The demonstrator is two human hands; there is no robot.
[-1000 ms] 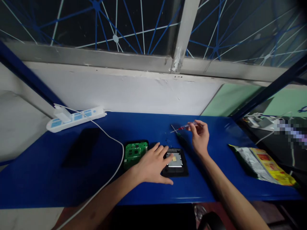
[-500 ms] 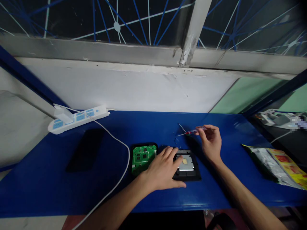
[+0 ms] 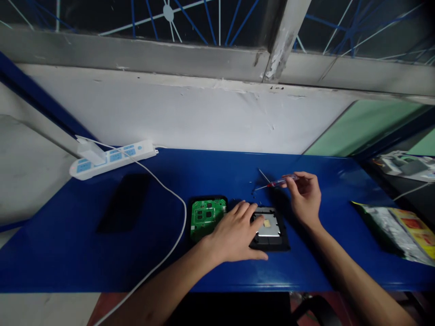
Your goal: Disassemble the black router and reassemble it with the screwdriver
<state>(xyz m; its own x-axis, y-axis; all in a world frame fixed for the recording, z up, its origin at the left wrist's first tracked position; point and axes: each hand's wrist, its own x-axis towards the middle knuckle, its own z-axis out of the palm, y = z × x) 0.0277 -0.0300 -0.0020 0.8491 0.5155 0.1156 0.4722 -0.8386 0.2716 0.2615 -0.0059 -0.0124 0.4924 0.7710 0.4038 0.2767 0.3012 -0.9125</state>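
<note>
My left hand (image 3: 236, 235) lies with fingers spread over the left part of a black casing half (image 3: 272, 247), which carries a silver metal plate (image 3: 268, 230) with a small yellowish pad on it. Left of that hand is a green circuit board (image 3: 207, 215) in a black housing, its right lower part hidden by my wrist. My right hand (image 3: 306, 197) grips a screwdriver (image 3: 285, 180) with a clear reddish handle. The tip points left, near several tiny screws (image 3: 253, 194) on the blue table. Another thin metal shaft (image 3: 264, 175) lies just behind the screwdriver.
A white power strip (image 3: 115, 158) with a plugged-in adapter stands at the back left. Its white cable (image 3: 180, 199) runs across the blue table (image 3: 210, 174) to the front. A dark flat phone-like slab (image 3: 124, 203) lies left; a silver-and-yellow packet (image 3: 397, 231) lies right.
The camera view has shifted slightly, so everything sits a little higher and to the right. Both hands keep nearly the same pose, and the screwdriver tip stays by the small screws.
</note>
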